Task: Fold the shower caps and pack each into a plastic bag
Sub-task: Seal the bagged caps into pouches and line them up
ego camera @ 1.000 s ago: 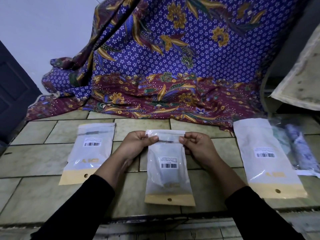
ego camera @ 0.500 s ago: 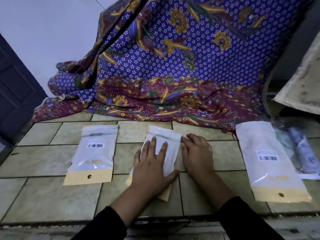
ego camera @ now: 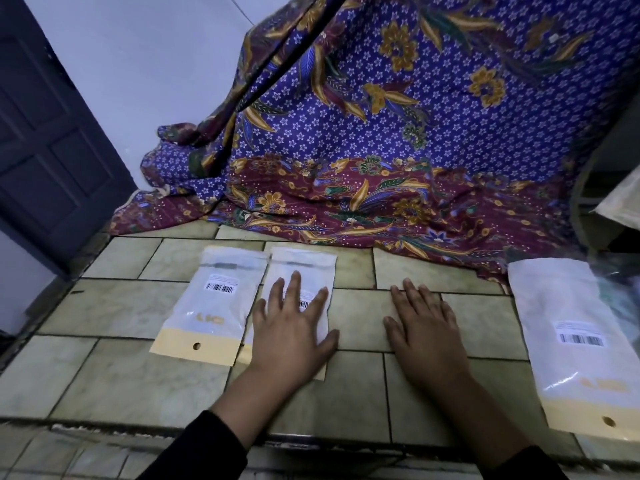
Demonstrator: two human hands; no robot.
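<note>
A tiled worktop (ego camera: 114, 375) runs below a purple-and-maroon floral cloth (ego camera: 415, 133) draped against the wall, with a dark door (ego camera: 41, 150) at far left. Three frosted plastic bags with yellow hang-hole ends lie flat on the tiles. The left bag (ego camera: 214, 306) shows a barcode label and a dark strip near its top. Just beside it, edges touching or overlapping, lies the middle bag (ego camera: 301, 268), pinned under the left hand (ego camera: 291, 334), whose fingers are spread and straight, pressing down and gripping nothing. The right hand (ego camera: 426, 334) rests palm-down on bare tile, fingers straight and holding nothing, well apart from any bag. The right bag (ego camera: 571, 341) lies alone farther over, its yellow end near the worktop's front edge, and a clear wrap (ego camera: 620, 282) at the frame's edge holds something too blurred to name. The likely risks: slick plastic could skid under the pressing palm and ride over the left bag, trapped air could force an unsealed top open, and a passing sleeve could knock the right bag off the edge. All three bags look filled out, but the frosted plastic hides what is in them, and whether the tops are sealed cannot be told.
</note>
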